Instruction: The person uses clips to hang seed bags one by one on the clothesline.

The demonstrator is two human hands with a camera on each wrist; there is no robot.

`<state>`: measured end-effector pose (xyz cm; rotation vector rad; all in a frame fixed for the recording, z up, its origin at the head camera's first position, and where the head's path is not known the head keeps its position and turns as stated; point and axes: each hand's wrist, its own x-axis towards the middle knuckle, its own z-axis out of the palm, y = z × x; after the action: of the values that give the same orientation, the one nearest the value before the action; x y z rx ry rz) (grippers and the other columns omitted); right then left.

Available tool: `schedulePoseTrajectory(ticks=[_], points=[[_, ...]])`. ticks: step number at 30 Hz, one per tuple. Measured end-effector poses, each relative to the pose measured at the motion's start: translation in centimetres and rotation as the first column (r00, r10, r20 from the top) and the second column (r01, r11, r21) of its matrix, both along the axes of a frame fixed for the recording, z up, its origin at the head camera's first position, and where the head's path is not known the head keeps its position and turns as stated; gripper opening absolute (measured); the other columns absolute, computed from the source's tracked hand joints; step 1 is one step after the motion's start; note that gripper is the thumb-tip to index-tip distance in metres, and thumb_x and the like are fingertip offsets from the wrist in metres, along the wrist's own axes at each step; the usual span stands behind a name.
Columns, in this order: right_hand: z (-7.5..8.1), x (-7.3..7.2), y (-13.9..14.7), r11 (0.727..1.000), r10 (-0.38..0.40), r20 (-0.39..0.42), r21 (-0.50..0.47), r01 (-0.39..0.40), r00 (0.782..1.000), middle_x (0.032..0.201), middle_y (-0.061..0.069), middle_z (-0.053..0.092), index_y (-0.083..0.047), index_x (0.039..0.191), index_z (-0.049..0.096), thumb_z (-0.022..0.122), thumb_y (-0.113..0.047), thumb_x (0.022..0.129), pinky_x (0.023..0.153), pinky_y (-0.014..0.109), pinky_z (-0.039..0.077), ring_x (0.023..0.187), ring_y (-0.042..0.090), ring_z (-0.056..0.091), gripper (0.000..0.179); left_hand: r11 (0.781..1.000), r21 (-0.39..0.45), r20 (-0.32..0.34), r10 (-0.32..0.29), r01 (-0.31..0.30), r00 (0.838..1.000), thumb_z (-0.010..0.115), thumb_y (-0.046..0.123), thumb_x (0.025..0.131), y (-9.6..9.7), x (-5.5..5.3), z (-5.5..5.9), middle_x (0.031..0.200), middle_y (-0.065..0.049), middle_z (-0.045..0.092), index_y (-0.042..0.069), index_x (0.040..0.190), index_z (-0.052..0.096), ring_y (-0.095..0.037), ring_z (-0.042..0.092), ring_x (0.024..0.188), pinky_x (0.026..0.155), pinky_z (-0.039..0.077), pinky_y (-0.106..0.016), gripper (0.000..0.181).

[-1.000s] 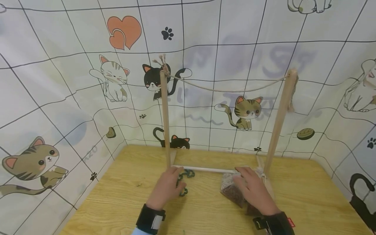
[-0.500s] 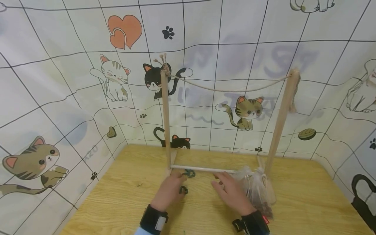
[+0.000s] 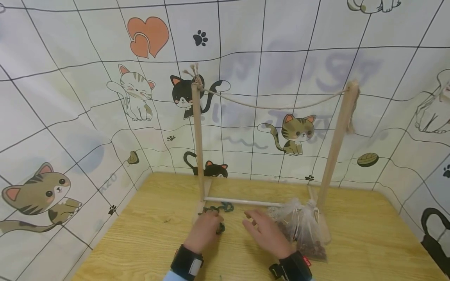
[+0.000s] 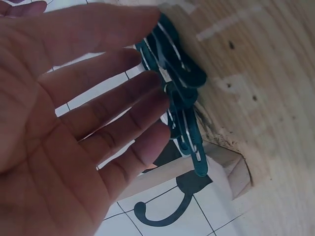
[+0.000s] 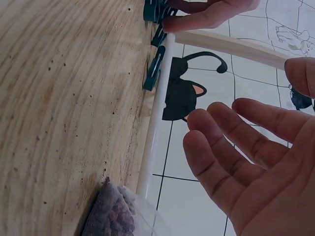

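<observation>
Several dark green clothespins (image 3: 227, 207) lie on the table by the foot of the frame's left post, and the same clothespins (image 4: 184, 98) fill the middle of the left wrist view. Over them is my left hand (image 3: 204, 232); its extended fingers and thumb touch the pile, and some clothespins are partly hidden beneath it. My right hand (image 3: 265, 234) hovers palm-inward above the table with loosely bent fingers and nothing in them. Just right of it stand sheer drawstring bags (image 3: 311, 234) with dark, small contents; a corner of one bag (image 5: 112, 214) shows in the right wrist view.
A wooden frame has a left post (image 3: 198, 140), a right post (image 3: 335, 148), a slack rope (image 3: 267, 107) between their tops and a white rod (image 3: 242, 201) low down. Behind the wooden table (image 3: 140, 234) hangs a cat-print cloth (image 3: 239, 39).
My right hand has left the bags and moved left toward the middle, uncovering them. My left hand has shifted slightly among the clothespins, and some now show beyond its fingers.
</observation>
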<state>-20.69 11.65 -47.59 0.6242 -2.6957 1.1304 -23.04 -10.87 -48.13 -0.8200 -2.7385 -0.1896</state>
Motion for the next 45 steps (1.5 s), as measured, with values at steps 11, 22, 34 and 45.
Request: schedulePoseTrajectory(ticks=[11,22,34,45], points=[[0.0,0.1,-0.1,0.999,0.039,-0.006,0.021,-0.039,0.999,0.115,0.004,0.058,-0.018,0.127,0.053,0.037,-0.047,0.097,0.069,0.027,0.047,0.088,0.01,0.055,0.044,0.998,-0.02,0.056,0.058,-0.057,0.997,0.077,0.003,0.059,0.0,-0.2,-0.4,0.081,0.001,0.06,0.012,0.083,0.066,-0.014,0.053,0.071,0.066,0.047,-0.028,0.028],[-0.2,0.0,0.1,0.998,0.069,0.004,0.011,-0.069,0.998,0.111,0.004,0.058,-0.019,0.124,0.054,0.037,-0.047,0.098,0.068,0.027,0.047,0.086,0.008,0.054,0.042,1.0,0.008,0.012,0.029,-0.029,1.0,0.069,-0.002,0.058,0.1,0.2,0.0,0.08,0.0,0.061,0.011,0.087,0.067,-0.015,0.054,0.074,0.071,0.047,-0.029,0.031],[-0.4,-0.6,0.8,0.958,0.022,0.155,-0.287,0.023,0.988,0.106,0.007,0.065,-0.014,0.121,0.058,0.05,-0.039,0.094,0.069,0.03,0.051,0.085,0.02,0.062,0.038,0.98,0.132,-0.261,-0.111,0.15,0.959,0.075,0.008,0.056,2.7,0.7,3.1,0.085,0.003,0.057,0.013,0.107,0.064,-0.012,0.051,0.076,0.066,0.043,-0.023,0.052],[0.7,-0.8,2.1,0.917,0.091,0.335,-0.395,0.052,0.938,0.082,0.008,0.061,-0.01,0.097,0.062,0.052,-0.04,0.092,0.061,0.036,0.051,0.067,0.02,0.059,0.032,0.954,0.163,-0.298,-0.196,0.252,0.934,0.073,0.012,0.062,4.9,1.1,5.4,0.09,0.006,0.056,0.014,0.115,0.062,-0.009,0.049,0.083,0.073,0.04,-0.018,0.054]])
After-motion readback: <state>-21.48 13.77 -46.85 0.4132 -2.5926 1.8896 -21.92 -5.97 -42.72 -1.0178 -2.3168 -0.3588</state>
